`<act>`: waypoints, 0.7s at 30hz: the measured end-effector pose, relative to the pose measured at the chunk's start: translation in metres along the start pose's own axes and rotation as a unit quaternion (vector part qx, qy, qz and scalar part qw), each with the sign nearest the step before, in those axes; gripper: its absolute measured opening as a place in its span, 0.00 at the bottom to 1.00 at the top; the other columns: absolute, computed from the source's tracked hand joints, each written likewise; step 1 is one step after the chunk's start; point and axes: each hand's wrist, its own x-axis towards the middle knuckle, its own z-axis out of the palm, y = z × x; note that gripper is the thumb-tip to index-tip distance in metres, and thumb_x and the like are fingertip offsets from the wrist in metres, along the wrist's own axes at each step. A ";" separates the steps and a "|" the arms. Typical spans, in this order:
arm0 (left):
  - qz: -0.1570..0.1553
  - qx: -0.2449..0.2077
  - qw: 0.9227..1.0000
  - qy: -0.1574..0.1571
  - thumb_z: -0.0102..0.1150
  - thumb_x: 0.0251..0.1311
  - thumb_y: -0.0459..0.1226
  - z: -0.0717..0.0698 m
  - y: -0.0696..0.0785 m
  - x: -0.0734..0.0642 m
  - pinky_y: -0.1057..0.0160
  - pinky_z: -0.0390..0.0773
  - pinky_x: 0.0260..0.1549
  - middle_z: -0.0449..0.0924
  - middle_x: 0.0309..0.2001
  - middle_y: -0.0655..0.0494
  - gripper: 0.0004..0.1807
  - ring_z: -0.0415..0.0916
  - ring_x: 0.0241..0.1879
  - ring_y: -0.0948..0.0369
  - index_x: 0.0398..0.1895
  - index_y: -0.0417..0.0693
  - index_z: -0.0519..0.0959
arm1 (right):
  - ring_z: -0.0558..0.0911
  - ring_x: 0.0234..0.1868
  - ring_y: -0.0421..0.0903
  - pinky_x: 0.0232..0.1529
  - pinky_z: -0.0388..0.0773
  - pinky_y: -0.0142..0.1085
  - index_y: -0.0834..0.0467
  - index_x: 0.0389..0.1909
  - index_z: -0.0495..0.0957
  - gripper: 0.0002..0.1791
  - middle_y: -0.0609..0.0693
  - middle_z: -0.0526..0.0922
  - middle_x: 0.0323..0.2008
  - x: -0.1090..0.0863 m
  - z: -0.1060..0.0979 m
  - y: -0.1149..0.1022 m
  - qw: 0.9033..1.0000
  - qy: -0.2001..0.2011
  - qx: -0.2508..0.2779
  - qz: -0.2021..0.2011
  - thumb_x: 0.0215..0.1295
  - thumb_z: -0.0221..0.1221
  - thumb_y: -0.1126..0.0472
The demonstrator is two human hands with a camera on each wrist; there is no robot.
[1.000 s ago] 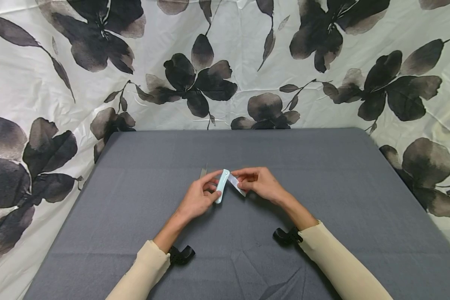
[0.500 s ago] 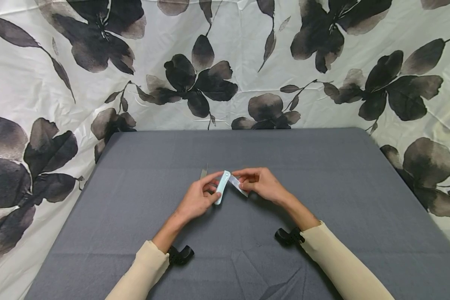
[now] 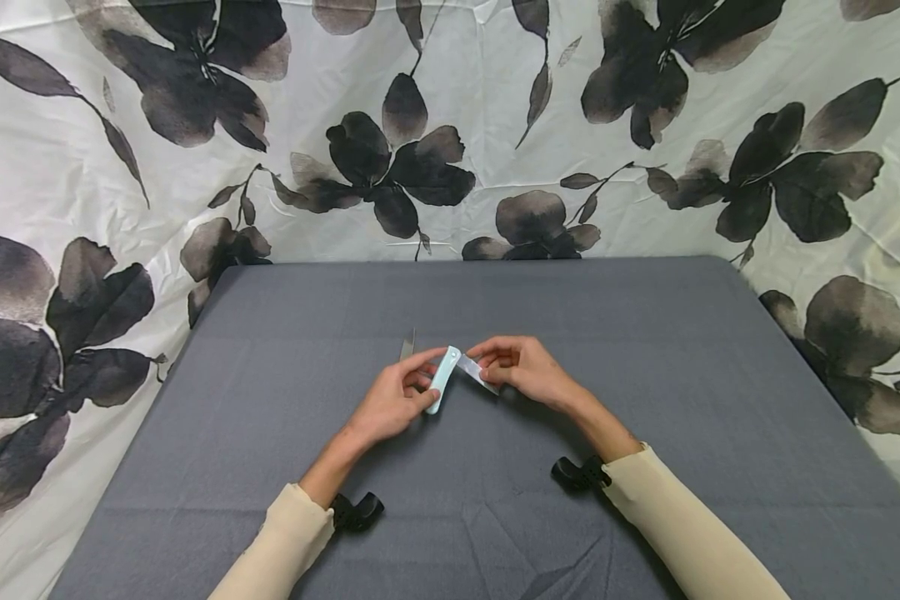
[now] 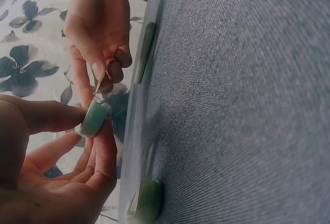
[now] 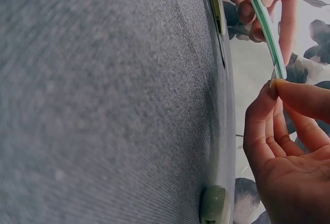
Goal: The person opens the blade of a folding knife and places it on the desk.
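Between the fingers, the folding knife [image 3: 448,367] looks about half unfolded: the left hand [image 3: 392,402] pinches its handle [image 3: 440,387], the right hand [image 3: 523,367] its blade [image 3: 469,365], neither tucked in nor straight. Beyond the left fingers, another blade [image 3: 407,347] on the counter [image 3: 645,350] seems untouched.

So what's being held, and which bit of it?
A folding knife: the left grip holds its pale blue handle; the right grip pinches its blade.

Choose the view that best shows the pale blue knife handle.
The head view: the handle shows its broad face along most of its length. The left wrist view shows it foreshortened, almost end-on; the right wrist view, its narrow edge, cut off by the frame.
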 end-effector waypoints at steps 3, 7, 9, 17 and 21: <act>0.003 -0.002 1.000 -0.007 0.61 0.64 0.23 -0.001 0.000 -0.001 0.72 0.77 0.35 0.80 0.56 0.38 0.34 0.78 0.42 0.61 0.74 0.45 0.72 | 0.85 0.35 0.40 0.39 0.83 0.34 0.61 0.58 0.84 0.18 0.63 0.86 0.43 -0.001 -0.001 0.000 1.000 -0.005 -0.003 -0.003 0.68 0.64 0.69; 0.004 0.000 1.000 -0.017 0.61 0.64 0.23 -0.002 0.001 -0.002 0.71 0.78 0.34 0.79 0.56 0.37 0.34 0.79 0.41 0.61 0.75 0.45 0.72 | 0.84 0.35 0.41 0.38 0.82 0.35 0.61 0.57 0.84 0.17 0.63 0.85 0.42 -0.003 -0.003 0.000 1.000 -0.011 -0.010 -0.008 0.69 0.64 0.69; 0.001 0.005 1.000 -0.022 0.61 0.64 0.24 -0.003 0.000 -0.003 0.71 0.78 0.33 0.79 0.56 0.38 0.34 0.79 0.42 0.61 0.75 0.46 0.72 | 0.83 0.35 0.42 0.38 0.81 0.35 0.61 0.57 0.85 0.17 0.63 0.85 0.42 -0.003 -0.004 0.000 1.000 -0.014 -0.017 -0.012 0.69 0.64 0.69; 0.004 0.018 0.999 -0.040 0.61 0.65 0.25 -0.007 -0.002 -0.006 0.70 0.79 0.35 0.80 0.57 0.38 0.33 0.81 0.44 0.58 0.74 0.47 0.73 | 0.83 0.36 0.44 0.39 0.81 0.37 0.59 0.57 0.85 0.17 0.60 0.86 0.42 -0.004 -0.004 0.003 0.999 -0.021 -0.037 -0.013 0.69 0.64 0.67; 0.005 0.029 0.999 -0.044 0.61 0.66 0.25 -0.006 -0.001 -0.007 0.69 0.79 0.37 0.80 0.57 0.39 0.33 0.81 0.45 0.58 0.74 0.48 0.73 | 0.83 0.36 0.43 0.39 0.81 0.37 0.59 0.56 0.86 0.16 0.60 0.86 0.41 -0.004 -0.006 0.004 0.999 -0.021 -0.043 -0.019 0.69 0.64 0.67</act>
